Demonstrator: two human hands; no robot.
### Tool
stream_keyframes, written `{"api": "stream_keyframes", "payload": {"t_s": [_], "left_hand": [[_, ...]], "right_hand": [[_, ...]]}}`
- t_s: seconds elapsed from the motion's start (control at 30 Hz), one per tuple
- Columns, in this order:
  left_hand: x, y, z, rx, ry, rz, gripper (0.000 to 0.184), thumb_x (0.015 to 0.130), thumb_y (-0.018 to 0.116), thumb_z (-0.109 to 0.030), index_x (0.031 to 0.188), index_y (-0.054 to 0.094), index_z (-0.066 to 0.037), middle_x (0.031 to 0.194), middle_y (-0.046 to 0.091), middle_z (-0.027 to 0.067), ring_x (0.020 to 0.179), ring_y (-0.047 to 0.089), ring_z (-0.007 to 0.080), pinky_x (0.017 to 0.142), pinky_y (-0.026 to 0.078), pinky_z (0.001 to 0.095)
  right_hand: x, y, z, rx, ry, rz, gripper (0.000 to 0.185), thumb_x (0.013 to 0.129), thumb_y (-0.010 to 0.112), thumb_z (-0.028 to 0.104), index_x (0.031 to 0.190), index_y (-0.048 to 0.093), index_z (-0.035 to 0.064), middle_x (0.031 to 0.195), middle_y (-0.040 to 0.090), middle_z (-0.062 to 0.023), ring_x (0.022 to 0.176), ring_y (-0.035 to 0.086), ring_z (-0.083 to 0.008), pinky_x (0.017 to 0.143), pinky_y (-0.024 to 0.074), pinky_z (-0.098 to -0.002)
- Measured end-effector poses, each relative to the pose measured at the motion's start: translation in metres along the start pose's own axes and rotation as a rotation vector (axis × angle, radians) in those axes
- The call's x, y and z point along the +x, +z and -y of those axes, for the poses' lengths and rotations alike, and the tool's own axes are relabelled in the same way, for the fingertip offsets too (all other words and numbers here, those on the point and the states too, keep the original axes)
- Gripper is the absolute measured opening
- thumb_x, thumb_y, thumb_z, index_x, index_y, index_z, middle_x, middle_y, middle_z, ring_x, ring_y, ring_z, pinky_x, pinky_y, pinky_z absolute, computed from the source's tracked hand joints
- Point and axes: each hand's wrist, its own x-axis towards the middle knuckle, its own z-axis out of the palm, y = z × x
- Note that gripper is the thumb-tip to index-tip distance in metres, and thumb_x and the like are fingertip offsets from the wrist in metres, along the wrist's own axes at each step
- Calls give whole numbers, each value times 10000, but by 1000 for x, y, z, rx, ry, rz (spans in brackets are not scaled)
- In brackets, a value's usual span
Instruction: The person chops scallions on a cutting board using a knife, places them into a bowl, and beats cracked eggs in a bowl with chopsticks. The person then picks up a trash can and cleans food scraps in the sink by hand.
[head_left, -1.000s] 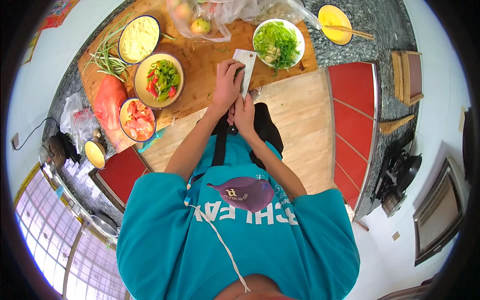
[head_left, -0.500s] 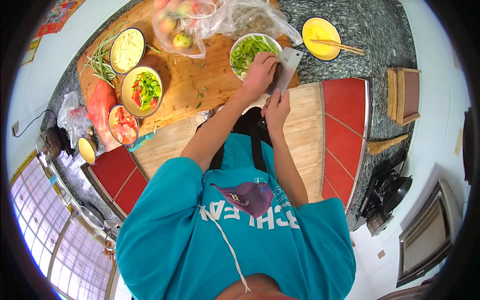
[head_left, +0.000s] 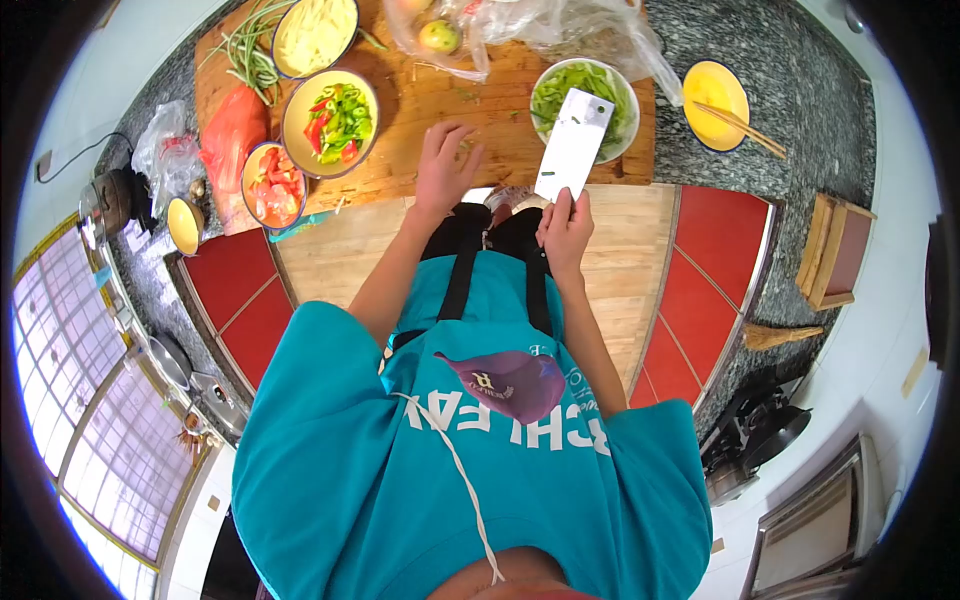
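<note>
My right hand (head_left: 567, 232) grips a cleaver (head_left: 572, 148), its broad blade pointing away from me. The blade overlaps the near side of a white bowl (head_left: 630, 135) of sliced green vegetables (head_left: 588, 80). A small green bit sticks to the metal. To the left, my left hand (head_left: 445, 178) is over the near edge of the wooden board (head_left: 420, 100), fingers apart and bent, with nothing clearly held. Left of it are a bowl of cut green and red peppers (head_left: 340, 122), a bowl of red pieces (head_left: 274, 186) and a bowl of pale strips (head_left: 315, 38).
A clear plastic bag with round fruit (head_left: 439, 36) lies at the board's far edge. On the right counter are a yellow bowl with chopsticks (head_left: 717, 105) and a wooden box (head_left: 834, 250). A red bag (head_left: 233, 135) and long green beans (head_left: 248, 55) lie left.
My left hand has left the green-vegetable bowl and cleaver, moving left over the board. The cleaver remains in my right hand, its blade now turned flatter. The view has shifted.
</note>
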Motion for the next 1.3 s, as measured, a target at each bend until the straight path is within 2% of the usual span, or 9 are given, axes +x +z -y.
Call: {"api": "stream_keyframes", "payload": {"t_s": [0.17, 0.3, 0.43, 0.47, 0.57, 0.77, 1.1, 1.2, 1.3], "left_hand": [[-27, -35, 32, 236, 148, 252, 400, 810, 702, -135, 1187, 583, -70, 1110, 553, 135, 973, 553, 339, 900, 458, 436], [-37, -31, 65, 235, 196, 244, 324, 803, 709, -115, 1109, 614, -64, 1066, 561, 133, 956, 548, 351, 848, 471, 423], [-26, -27, 74, 191, 267, 193, 210, 813, 693, -93, 1002, 614, -50, 924, 594, 116, 847, 580, 345, 777, 495, 418], [-22, -26, 72, 186, 277, 175, 179, 818, 687, -86, 974, 612, -42, 891, 600, 113, 817, 587, 341, 758, 499, 417], [-17, -9, 74, 141, 248, 67, 103, 847, 644, -71, 941, 604, -53, 894, 579, 121, 863, 576, 333, 758, 495, 422], [-18, 5, 53, -28, 59, -16, 95, 853, 624, -37, 946, 605, -29, 928, 582, 140, 873, 562, 359, 779, 475, 436], [1, 22, -3, -171, 158, 36, 157, 852, 635, -22, 1005, 597, -19, 986, 561, 145, 907, 554, 353, 767, 481, 405], [16, 34, -44, -299, 98, 176, 259, 883, 644, -52, 1134, 585, -27, 1163, 503, 156, 953, 573, 324, 799, 499, 381], [34, 57, -79, -338, 99, 260, 256, 890, 633, -70, 1139, 586, -36, 1189, 493, 156, 961, 570, 322, 804, 498, 381]], "right_hand": [[-14, 36, -28, -27, 33, 126, 224, 1032, 446, 214, 866, 434, 64, 552, 445, -18, 367, 393, -76, 329, 317, -242], [-24, 52, -58, -45, 93, 128, 206, 1024, 458, 195, 887, 478, 43, 507, 441, -13, 368, 402, -80, 335, 319, -254], [-31, 64, -80, -39, 137, 91, 209, 1022, 468, 207, 878, 468, 56, 495, 433, -12, 364, 407, -87, 331, 316, -259], [-32, 66, -84, -60, 137, 131, 232, 1033, 449, 228, 866, 445, 67, 564, 444, -14, 377, 398, -77, 338, 328, -247], [-32, 80, -100, -149, 135, 101, 227, 1034, 447, 229, 879, 447, 63, 566, 446, -16, 384, 400, -78, 343, 333, -249], [-31, 112, -105, -43, 139, 9, 211, 1024, 466, 200, 895, 477, 33, 516, 461, -35, 365, 426, -105, 343, 347, -282], [-39, 93, -54, 220, 141, 7, 171, 1035, 431, 188, 947, 484, 51, 555, 431, -13, 386, 400, -83, 350, 338, -264], [-38, 72, -34, 268, 29, -97, 187, 1035, 430, 190, 913, 463, 51, 561, 435, -10, 381, 387, -76, 339, 323, -250], [-30, 45, -15, 184, -5, -150, 214, 1049, 401, 233, 958, 468, 51, 581, 410, -7, 373, 362, -74, 337, 313, -243]]}}
